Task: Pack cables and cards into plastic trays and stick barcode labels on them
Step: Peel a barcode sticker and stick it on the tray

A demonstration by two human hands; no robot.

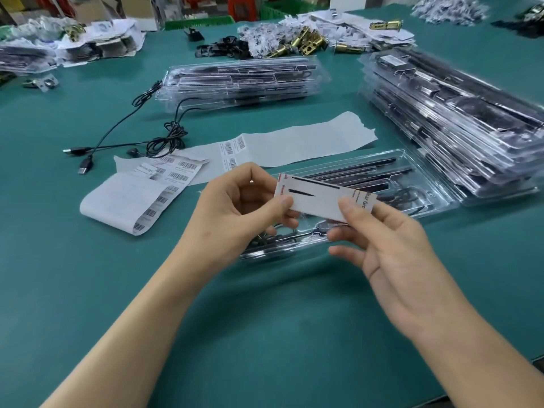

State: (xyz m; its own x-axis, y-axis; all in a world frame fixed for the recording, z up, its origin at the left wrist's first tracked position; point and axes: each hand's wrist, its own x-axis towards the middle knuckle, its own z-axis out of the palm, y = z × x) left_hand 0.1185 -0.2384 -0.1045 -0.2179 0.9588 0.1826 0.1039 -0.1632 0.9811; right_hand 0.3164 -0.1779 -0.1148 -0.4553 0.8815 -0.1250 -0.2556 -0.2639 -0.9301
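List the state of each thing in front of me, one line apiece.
card: held above the tray, pinched at both ends, not yet packed.
left hand: pinches the card's left end.
right hand: pinches the card's right end.
tray: open on the table, black parts and a coiled cable inside.
label strip: flat, some barcode labels on it.
loose cable: tangled, unpacked.
far tray stack: filled, piled.
right tray stack: filled, piled.

Brass fittings (306, 44) lie in a heap near the desk's (265, 334) far edge, beside black clips (217, 49). A green crate (200, 24) stands beyond that edge.
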